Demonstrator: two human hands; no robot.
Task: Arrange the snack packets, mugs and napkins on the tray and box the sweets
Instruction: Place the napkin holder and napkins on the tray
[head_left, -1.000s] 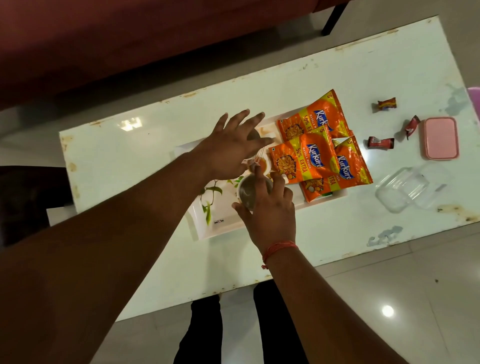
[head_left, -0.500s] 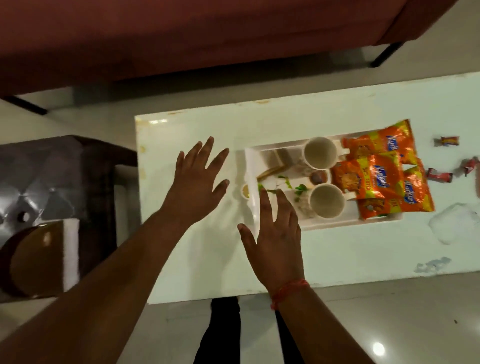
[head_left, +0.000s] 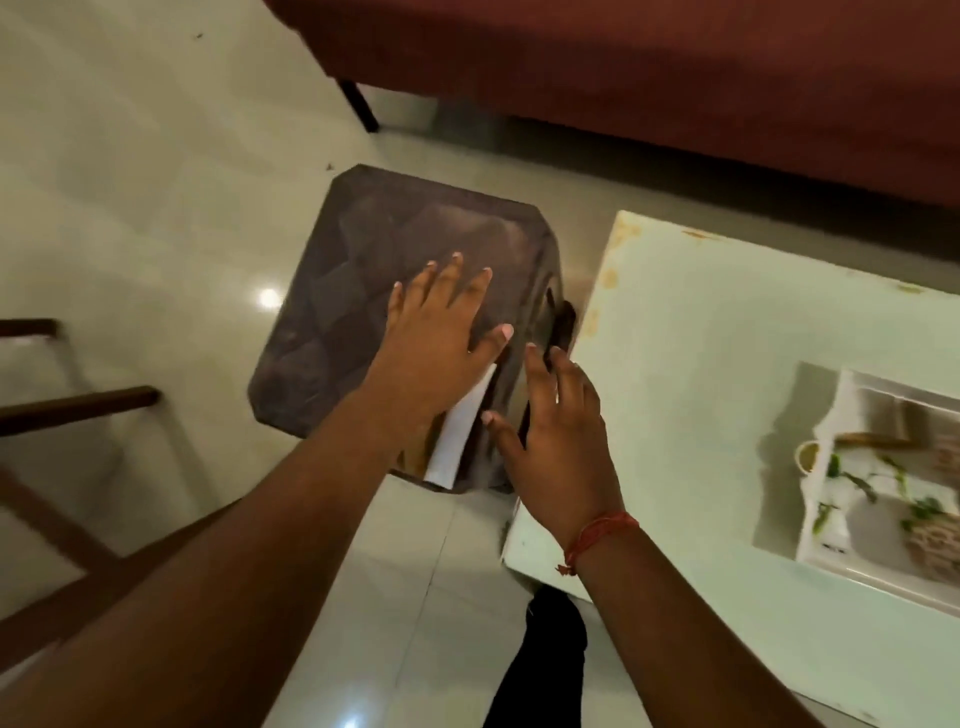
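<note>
Dark stool (head_left: 363, 291) stands beside pale table (head_left: 701, 364).

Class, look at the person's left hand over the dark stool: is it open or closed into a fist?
Open. The left hand has its fingers straight and spread above the dark stool, gripping nothing.

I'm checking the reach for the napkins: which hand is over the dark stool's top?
The left hand, spread over the dark stool; the right hand is beside its edge.
</note>
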